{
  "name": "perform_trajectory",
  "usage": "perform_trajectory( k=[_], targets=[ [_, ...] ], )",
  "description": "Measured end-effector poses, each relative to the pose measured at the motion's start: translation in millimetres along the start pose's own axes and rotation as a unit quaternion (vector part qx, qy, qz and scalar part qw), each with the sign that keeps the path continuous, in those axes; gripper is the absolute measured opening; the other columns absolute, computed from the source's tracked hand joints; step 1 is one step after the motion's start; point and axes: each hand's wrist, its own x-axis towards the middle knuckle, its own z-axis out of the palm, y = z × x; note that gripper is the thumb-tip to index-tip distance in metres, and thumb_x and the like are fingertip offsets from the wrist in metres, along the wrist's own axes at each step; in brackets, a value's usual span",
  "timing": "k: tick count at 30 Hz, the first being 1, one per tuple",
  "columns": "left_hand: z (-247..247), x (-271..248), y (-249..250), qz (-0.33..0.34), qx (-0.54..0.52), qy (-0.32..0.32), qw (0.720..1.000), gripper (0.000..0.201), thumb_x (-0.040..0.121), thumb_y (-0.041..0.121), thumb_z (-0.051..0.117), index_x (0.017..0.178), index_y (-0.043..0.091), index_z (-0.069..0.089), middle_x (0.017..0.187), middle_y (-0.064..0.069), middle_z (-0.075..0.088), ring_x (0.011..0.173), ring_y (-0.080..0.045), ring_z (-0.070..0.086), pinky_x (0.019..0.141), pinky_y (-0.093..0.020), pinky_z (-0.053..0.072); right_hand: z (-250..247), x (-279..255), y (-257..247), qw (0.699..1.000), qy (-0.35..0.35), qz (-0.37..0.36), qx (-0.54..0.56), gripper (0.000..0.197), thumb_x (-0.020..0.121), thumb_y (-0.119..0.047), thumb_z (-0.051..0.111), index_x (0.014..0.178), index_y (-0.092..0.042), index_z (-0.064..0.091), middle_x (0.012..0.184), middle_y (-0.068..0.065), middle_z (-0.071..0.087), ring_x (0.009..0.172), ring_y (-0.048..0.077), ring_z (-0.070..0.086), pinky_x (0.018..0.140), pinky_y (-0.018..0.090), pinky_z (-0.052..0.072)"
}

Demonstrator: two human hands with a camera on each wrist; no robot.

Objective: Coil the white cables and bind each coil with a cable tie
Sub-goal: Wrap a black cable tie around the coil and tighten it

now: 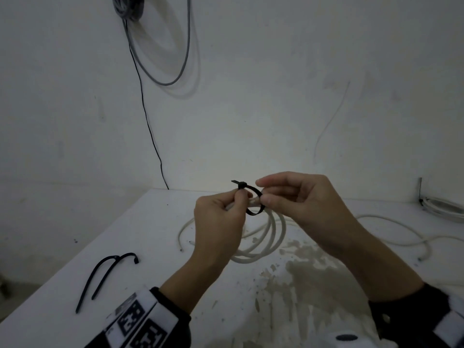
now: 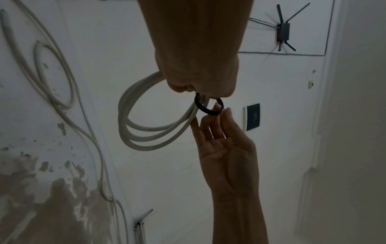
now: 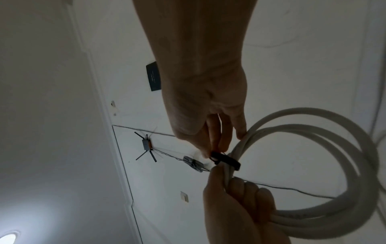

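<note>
Head view shows both hands raised above the tabletop (image 1: 155, 222), working a black tie (image 1: 253, 199) looped round a white coil (image 1: 261, 237). My left hand (image 1: 221, 217) grasps the gathered turns of the coil in curled fingers and pinches the tie near its head, which sticks up just above the thumb with a short tip poking through. My right hand (image 1: 303, 202) pinches the loop of the tie between thumb and fingers on its far side, the little finger resting against the coil. The loop looks slack around the turns, so I judge the tie is threaded but not cinched. Likely trouble from here: the short tip could slide back out of the head if the right hand pulls the loop rather than the tail; a turn could spring loose from the left hand's grip and end up outside the loop; or the tie could cinch askew and pinch only some strands. The coil's lower part hangs below both hands, close to the tabletop or brushing it, I cannot tell which, and could drag. Room is good: open tabletop lies under and left of the left hand, with spare ties (image 1: 105, 275) well off toward the near left edge. Right of the right hand a loose cable (image 1: 391, 229) trails across, a snag risk.
</note>
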Motion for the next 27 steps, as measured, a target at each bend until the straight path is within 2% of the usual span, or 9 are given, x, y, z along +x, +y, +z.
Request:
perform_trajectory(
  k=[5,8,12,14,17,19,22,24,27],
  targets=[
    [0,-2,0,0.043,0.021,-0.027,0.998,0.033,0.092,0.010,0.054,0.066,-0.003,0.070,0.044,-0.022,0.039,0.040,-0.011,0.026,0.044,-0.027,0.026,3,0,5,0.999,0.037,-0.002,0.009,0.025,0.069,-0.004,0.077,0.089,-0.018,0.072,0.074,0.004,0.075,0.076,0.020,0.071,0.085,0.027,0.052],
    [0,-5,-2,0.071,0.035,-0.047,0.996,0.032,0.092,0.008,0.054,0.068,-0.009,0.067,0.043,-0.019,0.043,0.037,-0.008,0.027,0.042,-0.020,0.024,6,-2,11,0.998,0.067,0.007,0.021,0.022,0.069,-0.005,0.078,0.086,-0.017,0.072,0.073,0.004,0.075,0.076,0.021,0.071,0.079,0.025,0.053],
    [-2,-4,-7,0.066,0.038,-0.060,0.995,0.034,0.092,0.012,0.055,0.067,-0.006,0.069,0.040,-0.011,0.043,0.034,-0.009,0.027,0.040,-0.025,0.028,7,-2,5,0.998,0.045,0.029,0.039,0.023,0.074,-0.005,0.073,0.095,-0.013,0.070,0.073,0.006,0.074,0.071,0.017,0.071,0.069,0.022,0.053],
    [-3,-3,-8,0.065,0.027,-0.053,0.996,0.031,0.091,0.016,0.055,0.069,0.002,0.073,0.040,-0.012,0.046,0.036,-0.025,0.032,0.043,-0.032,0.036,3,2,-3,0.996,-0.021,0.066,0.050,0.027,0.075,-0.006,0.071,0.102,-0.010,0.067,0.077,0.008,0.074,0.076,0.019,0.072,0.069,0.020,0.054],
    [-4,-4,-1,0.071,0.014,-0.084,0.994,0.023,0.091,0.010,0.055,0.082,0.019,0.074,0.037,0.009,0.051,0.033,-0.007,0.036,0.041,-0.021,0.034,-6,13,-10,0.983,-0.084,0.155,0.047,0.035,0.073,-0.031,0.066,0.099,-0.008,0.071,0.095,0.012,0.072,0.099,0.031,0.064,0.089,0.032,0.052],
    [-4,-6,3,0.089,0.007,-0.122,0.988,0.021,0.090,0.017,0.057,0.082,0.026,0.074,0.047,0.004,0.062,0.037,-0.013,0.048,0.043,-0.029,0.044,-10,19,-13,0.971,-0.105,0.216,0.014,0.036,0.081,-0.039,0.061,0.092,-0.008,0.075,0.098,0.012,0.070,0.109,0.036,0.057,0.092,0.039,0.047],
    [-4,-6,4,0.107,-0.010,-0.160,0.981,0.023,0.082,0.036,0.053,0.072,0.035,0.074,0.062,-0.014,0.068,0.057,-0.045,0.059,0.059,-0.057,0.050,-11,21,-20,0.965,-0.105,0.241,0.002,0.021,0.075,-0.029,0.068,0.076,-0.011,0.077,0.089,0.008,0.070,0.109,0.031,0.057,0.094,0.044,0.045],
    [-4,-6,5,0.109,0.005,-0.172,0.979,0.025,0.081,0.038,0.052,0.069,0.038,0.073,0.061,-0.013,0.067,0.054,-0.043,0.056,0.054,-0.056,0.049,-11,21,-22,0.967,-0.082,0.239,0.021,0.010,0.067,-0.020,0.072,0.063,-0.012,0.075,0.078,0.001,0.070,0.100,0.026,0.058,0.097,0.048,0.045],
    [-3,-8,8,0.132,0.030,-0.198,0.971,0.024,0.082,0.032,0.054,0.075,0.020,0.074,0.059,0.000,0.068,0.048,-0.025,0.058,0.050,-0.043,0.052,-8,25,-20,0.971,-0.039,0.230,0.044,0.028,0.078,-0.006,0.066,0.051,-0.010,0.071,0.064,-0.001,0.070,0.089,0.023,0.056,0.089,0.045,0.048]
  ],
)
